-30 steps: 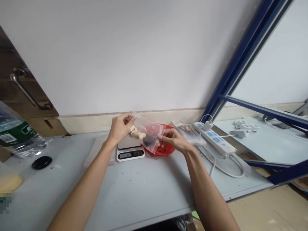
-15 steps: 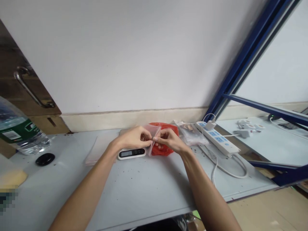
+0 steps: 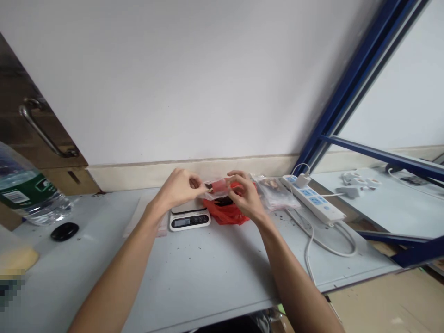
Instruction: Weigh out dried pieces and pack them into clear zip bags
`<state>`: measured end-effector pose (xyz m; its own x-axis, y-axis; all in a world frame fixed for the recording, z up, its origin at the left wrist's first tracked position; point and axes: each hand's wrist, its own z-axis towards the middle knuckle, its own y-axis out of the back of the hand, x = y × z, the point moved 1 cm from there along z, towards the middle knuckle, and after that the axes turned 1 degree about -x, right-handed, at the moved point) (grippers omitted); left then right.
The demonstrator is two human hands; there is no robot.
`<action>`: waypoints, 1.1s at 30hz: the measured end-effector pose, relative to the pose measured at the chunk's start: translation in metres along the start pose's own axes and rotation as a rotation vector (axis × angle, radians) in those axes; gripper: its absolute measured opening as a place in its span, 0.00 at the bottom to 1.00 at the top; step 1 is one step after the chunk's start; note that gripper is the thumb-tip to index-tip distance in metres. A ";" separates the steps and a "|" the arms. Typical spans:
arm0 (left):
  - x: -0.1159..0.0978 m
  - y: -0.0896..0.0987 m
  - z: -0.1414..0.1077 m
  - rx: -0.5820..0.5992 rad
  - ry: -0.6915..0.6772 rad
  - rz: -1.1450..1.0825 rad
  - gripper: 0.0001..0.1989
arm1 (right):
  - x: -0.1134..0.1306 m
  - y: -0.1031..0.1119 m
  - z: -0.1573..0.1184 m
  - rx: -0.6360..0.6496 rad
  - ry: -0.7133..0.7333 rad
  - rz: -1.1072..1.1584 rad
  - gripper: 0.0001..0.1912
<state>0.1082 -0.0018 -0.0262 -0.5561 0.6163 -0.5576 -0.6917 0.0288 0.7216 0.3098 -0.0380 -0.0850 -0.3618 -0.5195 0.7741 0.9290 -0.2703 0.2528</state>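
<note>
A small clear plastic bag (image 3: 218,186) is stretched between my two hands, above a red plastic bag (image 3: 229,215) with dark contents showing in its mouth. My left hand (image 3: 182,189) pinches the clear bag's left end between thumb and fingers. At the other end, my right hand (image 3: 245,196) grips it with curled fingers; the exact contact is partly hidden. Just below my left hand stands a white digital kitchen scale (image 3: 190,222), its display facing me. Flat clear bags (image 3: 138,216) lie left of the scale, partly behind my left forearm.
Right of the red bag lie clear bags with brownish contents (image 3: 277,192), beside a white power strip (image 3: 317,199) with trailing cables. A large water bottle (image 3: 33,196) and a black round lid (image 3: 64,231) are at left. A blue metal frame (image 3: 333,111) rises at right.
My hands have moved apart, pulling the clear bag out sideways; they were pinched together at its edge before. More of the scale and the red bag's dark contents now shows.
</note>
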 end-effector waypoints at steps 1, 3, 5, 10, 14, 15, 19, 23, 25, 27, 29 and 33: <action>-0.004 -0.003 -0.001 0.004 -0.020 0.035 0.08 | 0.000 -0.002 -0.001 0.047 0.010 -0.018 0.06; -0.014 -0.009 -0.003 0.041 -0.087 0.064 0.09 | -0.001 -0.004 -0.002 0.151 -0.019 -0.061 0.10; -0.019 -0.014 -0.004 0.080 -0.145 0.027 0.10 | 0.000 -0.002 -0.003 0.216 -0.077 -0.063 0.13; 0.003 -0.013 0.004 -0.215 -0.001 -0.072 0.16 | 0.004 0.008 -0.004 0.320 -0.189 0.162 0.44; 0.031 -0.016 0.008 -0.037 0.290 -0.471 0.27 | 0.008 0.011 -0.005 0.273 -0.195 0.239 0.52; 0.034 -0.018 0.008 0.023 0.336 -0.573 0.29 | 0.009 0.011 -0.005 0.252 -0.186 0.242 0.52; 0.033 -0.023 0.014 -0.056 0.404 -0.787 0.29 | 0.004 0.018 0.000 0.175 -0.166 0.192 0.42; 0.025 -0.022 0.030 -0.238 0.418 -0.866 0.26 | -0.007 0.037 0.007 -0.077 -0.161 -0.021 0.13; 0.019 -0.021 0.039 -0.246 0.396 -0.848 0.25 | -0.012 0.044 0.009 -0.254 -0.203 -0.092 0.12; 0.011 -0.020 0.048 -0.237 0.340 -0.781 0.22 | -0.015 0.047 0.010 -0.353 -0.256 -0.127 0.13; 0.001 -0.020 0.057 -0.217 0.279 -0.678 0.16 | -0.017 0.045 0.010 -0.378 -0.283 -0.155 0.14; -0.024 -0.017 0.069 -0.195 0.164 -0.434 0.05 | -0.019 0.040 0.010 -0.377 -0.292 -0.177 0.16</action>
<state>0.1651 0.0369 0.0032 -0.2520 0.4477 -0.8579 -0.9399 0.0977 0.3271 0.3548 -0.0306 -0.0839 -0.4240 -0.2052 0.8821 0.7433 -0.6353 0.2095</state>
